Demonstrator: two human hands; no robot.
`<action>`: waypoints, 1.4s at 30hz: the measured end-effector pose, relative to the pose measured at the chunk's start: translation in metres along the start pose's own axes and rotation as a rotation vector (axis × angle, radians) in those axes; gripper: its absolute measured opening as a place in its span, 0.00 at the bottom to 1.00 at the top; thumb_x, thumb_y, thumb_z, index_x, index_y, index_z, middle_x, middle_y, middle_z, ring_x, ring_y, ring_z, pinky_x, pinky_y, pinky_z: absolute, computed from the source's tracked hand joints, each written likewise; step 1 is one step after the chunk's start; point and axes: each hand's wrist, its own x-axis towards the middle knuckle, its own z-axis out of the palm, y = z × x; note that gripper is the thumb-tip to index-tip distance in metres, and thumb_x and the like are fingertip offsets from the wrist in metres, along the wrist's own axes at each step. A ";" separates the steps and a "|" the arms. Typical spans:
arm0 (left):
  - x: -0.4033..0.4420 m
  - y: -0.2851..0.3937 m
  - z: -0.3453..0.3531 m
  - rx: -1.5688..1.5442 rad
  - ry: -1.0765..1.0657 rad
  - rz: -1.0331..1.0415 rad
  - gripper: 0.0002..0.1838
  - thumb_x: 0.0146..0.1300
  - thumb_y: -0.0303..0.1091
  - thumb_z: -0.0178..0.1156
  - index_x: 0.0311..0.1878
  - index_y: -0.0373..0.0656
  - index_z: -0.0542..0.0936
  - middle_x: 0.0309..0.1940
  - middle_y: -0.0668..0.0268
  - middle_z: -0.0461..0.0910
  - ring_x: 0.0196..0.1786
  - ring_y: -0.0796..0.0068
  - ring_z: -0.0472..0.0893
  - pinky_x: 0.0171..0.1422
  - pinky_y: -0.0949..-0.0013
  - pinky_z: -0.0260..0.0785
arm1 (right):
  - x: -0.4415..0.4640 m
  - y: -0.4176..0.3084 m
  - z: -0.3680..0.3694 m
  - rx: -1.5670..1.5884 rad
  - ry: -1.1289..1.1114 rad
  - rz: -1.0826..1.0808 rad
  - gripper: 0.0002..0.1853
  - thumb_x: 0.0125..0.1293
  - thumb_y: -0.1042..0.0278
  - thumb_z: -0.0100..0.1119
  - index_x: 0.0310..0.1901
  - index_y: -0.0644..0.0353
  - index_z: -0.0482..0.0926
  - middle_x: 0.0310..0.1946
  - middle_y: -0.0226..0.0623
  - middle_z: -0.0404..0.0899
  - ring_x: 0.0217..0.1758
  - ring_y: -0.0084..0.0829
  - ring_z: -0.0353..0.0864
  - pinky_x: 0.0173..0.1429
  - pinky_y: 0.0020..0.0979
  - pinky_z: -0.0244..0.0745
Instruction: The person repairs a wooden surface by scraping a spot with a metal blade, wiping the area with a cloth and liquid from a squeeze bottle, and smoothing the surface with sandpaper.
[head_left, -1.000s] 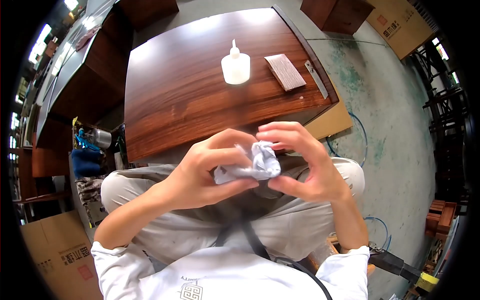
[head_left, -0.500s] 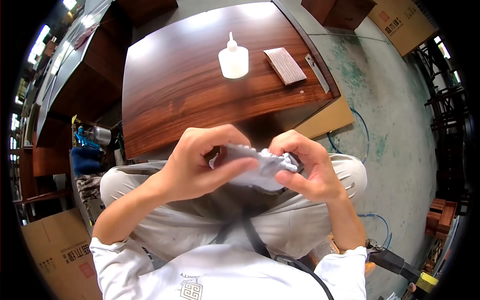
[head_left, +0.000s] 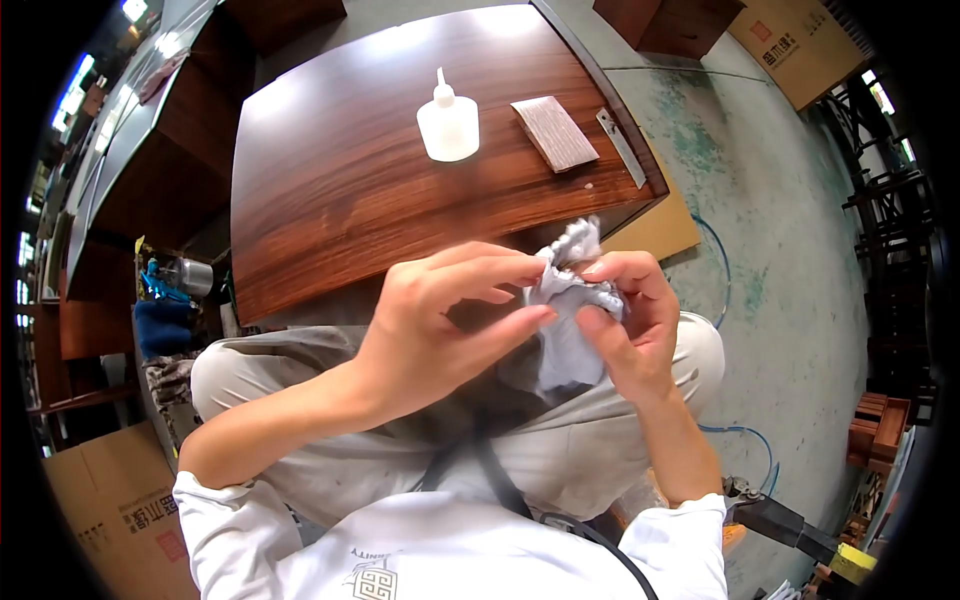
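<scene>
A crumpled pale grey cloth rag (head_left: 570,345) with a frayed, ragged edge hangs above my lap. My right hand (head_left: 640,320) pinches it between thumb and fingers at its right side. My left hand (head_left: 430,310) is at the rag's left edge, with index finger and thumb tips against the fabric and the other fingers curled behind. A tuft of the rag sticks up between the two hands. Beyond them, a white squeeze bottle (head_left: 448,130) with a pointed nozzle stands upright on the dark wooden panel (head_left: 340,200). Neither hand touches the bottle.
A ridged, light brown block (head_left: 555,134) and a metal strip (head_left: 621,148) lie at the panel's right side. Cardboard (head_left: 665,235) is under that side. A blue hose (head_left: 727,265) runs over the floor. Blue-handled tools (head_left: 165,285) and a metal cup (head_left: 192,276) are at left.
The rag has gone from stretched sideways between both hands to bunched and hanging, with a tuft raised. My left hand has moved right, closer to my right hand. The view has shifted slightly.
</scene>
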 end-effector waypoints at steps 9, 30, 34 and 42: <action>0.012 0.007 0.002 0.030 -0.064 -0.050 0.18 0.62 0.21 0.80 0.55 0.39 0.91 0.51 0.60 0.88 0.48 0.70 0.88 0.56 0.67 0.82 | -0.004 0.001 -0.010 0.082 -0.057 0.054 0.22 0.69 0.77 0.74 0.61 0.62 0.77 0.58 0.36 0.84 0.60 0.22 0.82 0.66 0.27 0.77; 0.071 -0.037 0.020 0.632 -0.115 0.250 0.18 0.72 0.31 0.70 0.62 0.39 0.86 0.63 0.56 0.86 0.66 0.50 0.83 0.73 0.52 0.73 | -0.005 -0.003 -0.039 -0.040 0.334 0.097 0.08 0.76 0.77 0.68 0.48 0.60 0.76 0.58 0.52 0.92 0.47 0.15 0.82 0.53 0.21 0.78; 0.072 -0.037 0.024 0.660 -0.093 0.281 0.24 0.68 0.30 0.73 0.66 0.39 0.84 0.71 0.55 0.83 0.70 0.49 0.82 0.75 0.50 0.73 | -0.009 -0.003 -0.049 -0.133 0.413 0.120 0.07 0.75 0.75 0.70 0.45 0.60 0.78 0.43 0.33 0.88 0.41 0.12 0.78 0.47 0.19 0.74; 0.022 -0.045 -0.070 0.541 0.330 0.193 0.26 0.63 0.28 0.82 0.59 0.44 0.77 0.49 0.64 0.79 0.42 0.72 0.75 0.48 0.71 0.68 | -0.016 -0.016 -0.055 -0.294 0.417 0.144 0.08 0.76 0.71 0.72 0.45 0.59 0.80 0.38 0.24 0.83 0.40 0.12 0.75 0.45 0.20 0.70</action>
